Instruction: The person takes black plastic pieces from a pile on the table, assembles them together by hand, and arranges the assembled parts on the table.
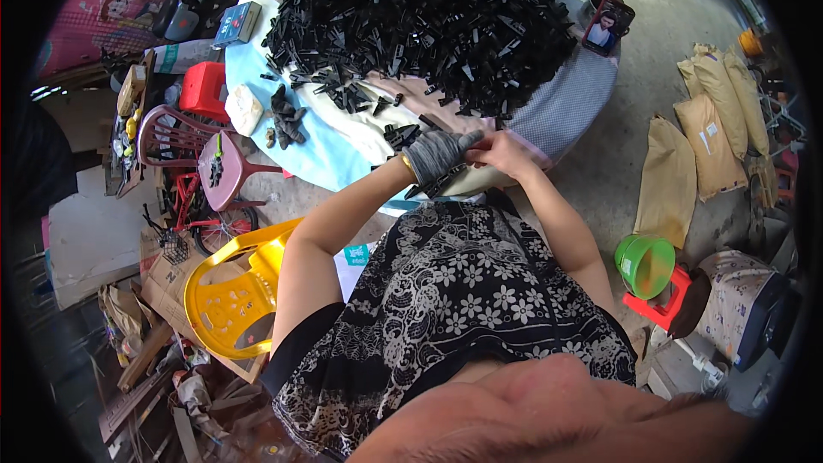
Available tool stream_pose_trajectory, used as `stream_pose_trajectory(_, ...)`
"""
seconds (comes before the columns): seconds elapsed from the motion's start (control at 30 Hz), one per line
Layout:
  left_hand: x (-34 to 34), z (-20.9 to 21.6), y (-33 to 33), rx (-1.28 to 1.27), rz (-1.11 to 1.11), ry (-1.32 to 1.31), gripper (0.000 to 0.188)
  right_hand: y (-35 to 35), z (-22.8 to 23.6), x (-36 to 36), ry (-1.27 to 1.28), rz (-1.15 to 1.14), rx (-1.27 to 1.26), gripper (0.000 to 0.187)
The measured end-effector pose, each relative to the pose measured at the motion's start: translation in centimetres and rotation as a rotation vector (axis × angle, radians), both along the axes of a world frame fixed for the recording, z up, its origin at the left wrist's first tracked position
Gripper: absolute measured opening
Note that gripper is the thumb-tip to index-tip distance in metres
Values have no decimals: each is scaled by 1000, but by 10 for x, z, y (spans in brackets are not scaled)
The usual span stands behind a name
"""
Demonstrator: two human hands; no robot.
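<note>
A large heap of small, narrow black plastic pieces, shaped like clips [411, 26], covers the far part of a cloth-covered round table [343, 150]. My left hand [433, 157], in a grey knit glove, is closed at the table's near edge. My bare right hand [504, 154] meets it there, fingers pinched together against the glove's fingertips. Whatever lies between the fingers is hidden. A few loose black pieces [400, 135] lie beside and under my left hand, apart from the heap. Farther left on the cloth rests a crumpled dark glove [287, 117].
A phone [609, 26] leans at the table's right edge, and a small blue box [237, 26] sits at the left. A yellow chair [231, 300] and a pink chair [225, 167] stand left. To the right are brown sacks [669, 180] and a green bucket [645, 266] on a red stool [664, 313].
</note>
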State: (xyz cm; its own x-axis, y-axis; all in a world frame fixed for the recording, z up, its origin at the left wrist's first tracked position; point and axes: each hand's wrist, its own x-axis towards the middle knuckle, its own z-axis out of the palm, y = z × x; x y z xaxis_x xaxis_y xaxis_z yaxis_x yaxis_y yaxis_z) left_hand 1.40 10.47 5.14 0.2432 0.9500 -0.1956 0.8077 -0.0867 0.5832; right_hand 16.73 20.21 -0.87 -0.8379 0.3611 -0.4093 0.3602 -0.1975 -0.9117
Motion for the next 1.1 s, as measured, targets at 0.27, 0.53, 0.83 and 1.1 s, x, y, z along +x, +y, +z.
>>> stream_pose_trajectory(0.27, -20, -17, -22, 184, 208, 179, 37, -35, -32, -11, -5, -35, 710, 28)
stream_pose_trajectory(0.53, -62, -54, 76, 178, 845, 109, 38, -12, -32, 0, 12, -143, 1052, 27)
stream_pose_trajectory(0.83, -53, -38, 118, -235, 1361, -45, 57, 8, -41, 14, -128, -228, 1197, 20)
stream_pose_trajectory(1.1, -74, -71, 64, -17, 897, -66, 69, 3, -43, 12, 109, -166, 1198, 15)
